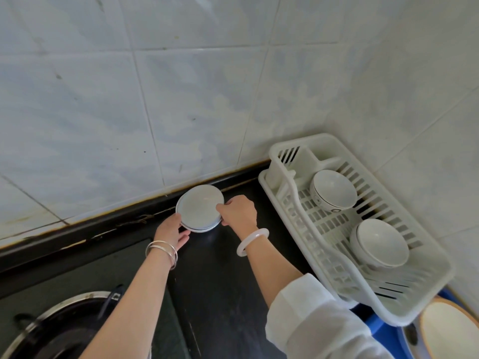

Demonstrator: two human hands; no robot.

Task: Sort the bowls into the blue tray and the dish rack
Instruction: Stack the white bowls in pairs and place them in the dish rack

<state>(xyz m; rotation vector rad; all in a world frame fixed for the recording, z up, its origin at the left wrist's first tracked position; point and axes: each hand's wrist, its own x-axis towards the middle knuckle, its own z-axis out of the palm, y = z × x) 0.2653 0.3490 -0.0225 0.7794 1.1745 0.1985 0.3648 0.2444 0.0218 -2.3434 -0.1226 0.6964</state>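
- White sleeve (311,320) at 5 o'clock and gas burner (64,330) at 7, both cut off by the frame.
- Left hand (171,234) and right hand (239,211) grip opposite rims of a stack of shallow bowls (199,207) at centre, on the black counter (220,275) close to the tiled wall (181,99).
- Dish rack (305,141) at 3 holds two deep bowls (334,190).
- Blue tray (375,323) sits mostly hidden beneath the rack.

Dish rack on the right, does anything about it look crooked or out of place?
The dish rack seems to have its near end lying over the blue tray rather than on the counter. The far bowl and near bowl inside lean on their sides. Nothing looks broken or spilled.
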